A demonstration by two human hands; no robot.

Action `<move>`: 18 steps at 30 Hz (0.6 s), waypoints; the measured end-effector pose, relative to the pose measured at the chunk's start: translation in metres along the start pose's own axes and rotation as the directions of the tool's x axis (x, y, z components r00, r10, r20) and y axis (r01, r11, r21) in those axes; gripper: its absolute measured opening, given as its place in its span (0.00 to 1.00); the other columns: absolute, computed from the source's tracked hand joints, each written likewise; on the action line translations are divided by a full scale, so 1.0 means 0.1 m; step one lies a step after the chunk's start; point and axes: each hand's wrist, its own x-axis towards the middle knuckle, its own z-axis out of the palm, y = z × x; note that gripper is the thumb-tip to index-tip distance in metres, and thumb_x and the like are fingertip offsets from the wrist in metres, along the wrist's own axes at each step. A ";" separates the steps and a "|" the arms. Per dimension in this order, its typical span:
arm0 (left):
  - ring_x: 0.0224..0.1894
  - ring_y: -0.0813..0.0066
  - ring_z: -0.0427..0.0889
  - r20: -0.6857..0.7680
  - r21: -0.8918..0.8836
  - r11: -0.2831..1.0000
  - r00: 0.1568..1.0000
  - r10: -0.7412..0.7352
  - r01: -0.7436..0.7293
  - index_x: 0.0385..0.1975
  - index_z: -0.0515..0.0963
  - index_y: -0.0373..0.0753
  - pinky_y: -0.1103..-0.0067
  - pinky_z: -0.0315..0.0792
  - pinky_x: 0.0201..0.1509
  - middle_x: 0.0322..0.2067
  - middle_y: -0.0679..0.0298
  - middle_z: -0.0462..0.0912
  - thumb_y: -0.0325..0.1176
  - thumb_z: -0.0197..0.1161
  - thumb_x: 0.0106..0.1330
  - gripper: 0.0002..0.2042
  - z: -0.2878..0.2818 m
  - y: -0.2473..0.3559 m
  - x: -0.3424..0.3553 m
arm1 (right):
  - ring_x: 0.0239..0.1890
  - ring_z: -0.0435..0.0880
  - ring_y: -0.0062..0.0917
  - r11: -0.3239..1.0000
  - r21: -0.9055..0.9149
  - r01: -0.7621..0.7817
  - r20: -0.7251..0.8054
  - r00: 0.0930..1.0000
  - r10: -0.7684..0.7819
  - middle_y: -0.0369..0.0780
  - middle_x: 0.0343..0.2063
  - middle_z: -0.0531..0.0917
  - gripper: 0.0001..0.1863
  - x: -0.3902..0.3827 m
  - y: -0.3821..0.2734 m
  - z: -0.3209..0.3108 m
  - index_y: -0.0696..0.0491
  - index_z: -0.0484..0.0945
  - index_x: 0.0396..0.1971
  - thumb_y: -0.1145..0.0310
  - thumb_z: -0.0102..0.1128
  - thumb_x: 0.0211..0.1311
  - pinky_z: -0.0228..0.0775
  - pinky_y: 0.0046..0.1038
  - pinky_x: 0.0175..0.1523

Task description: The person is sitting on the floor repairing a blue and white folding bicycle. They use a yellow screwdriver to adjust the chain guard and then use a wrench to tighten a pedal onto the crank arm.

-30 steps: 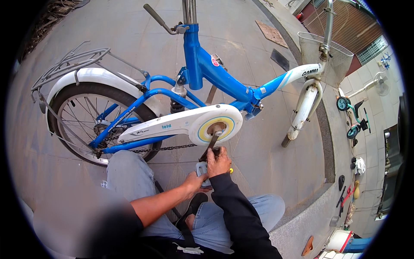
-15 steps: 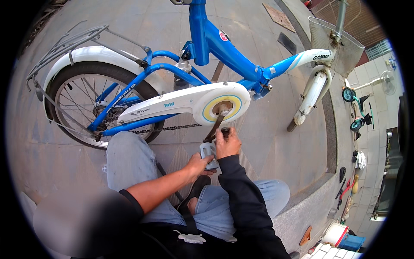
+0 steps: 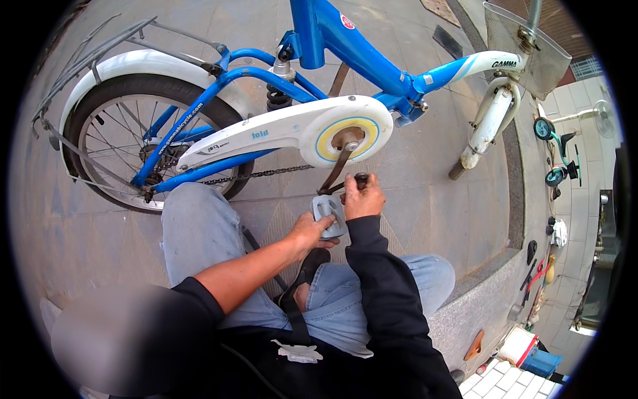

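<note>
A blue and white bicycle (image 3: 365, 56) stands before me without a front wheel. Its rusty crank arm (image 3: 337, 167) points down from the white chain guard (image 3: 256, 136). At the crank's lower end is a grey pedal (image 3: 337, 226); my left hand (image 3: 307, 233) grips it from the left, fingers closed round it. My right hand (image 3: 364, 199) is closed on a dark wrench-like tool (image 3: 361, 178) just right of the crank's end. Its far end lies at the joint of pedal and crank, and the exact fit cannot be made out.
The rear wheel (image 3: 93, 156) and grey rack (image 3: 100, 56) are at the left. A wire basket (image 3: 548, 63) hangs by the bare fork (image 3: 488, 133). Along the right stand a green scooter (image 3: 565, 159), several tools, a white bucket (image 3: 517, 344) and a stone ledge (image 3: 458, 319).
The view has shifted, so the bicycle sits higher in it. My right hand and the tool have moved slightly right, away from the crank's end. My left hand stays on the pedal.
</note>
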 end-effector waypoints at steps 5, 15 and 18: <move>0.30 0.64 0.85 -0.002 -0.027 1.000 1.000 -0.001 0.001 0.47 0.70 0.32 0.77 0.81 0.31 0.37 0.55 0.80 0.37 0.54 0.69 0.15 0.03 0.00 0.03 | 0.24 0.84 0.39 1.000 -0.009 0.013 -0.011 1.000 -0.013 0.49 0.23 0.83 0.14 0.12 0.11 0.11 0.60 0.72 0.30 0.65 0.63 0.57 0.75 0.37 0.32; 0.33 0.68 0.85 0.019 0.037 0.999 1.000 -0.005 0.004 0.48 0.70 0.33 0.78 0.82 0.34 0.40 0.56 0.80 0.39 0.51 0.71 0.15 0.02 0.05 -0.02 | 0.32 0.83 0.46 0.993 -0.108 -0.047 -0.041 0.998 0.043 0.49 0.27 0.83 0.16 0.03 0.09 -0.01 0.58 0.74 0.32 0.60 0.64 0.55 0.74 0.41 0.38; 0.32 0.68 0.85 0.003 0.034 0.999 1.000 -0.017 0.017 0.48 0.70 0.33 0.78 0.83 0.34 0.40 0.57 0.80 0.39 0.51 0.72 0.15 0.04 0.05 -0.04 | 0.32 0.83 0.45 0.994 -0.113 -0.009 -0.045 0.999 0.004 0.49 0.27 0.83 0.15 0.06 0.11 0.03 0.58 0.74 0.32 0.61 0.63 0.55 0.73 0.41 0.38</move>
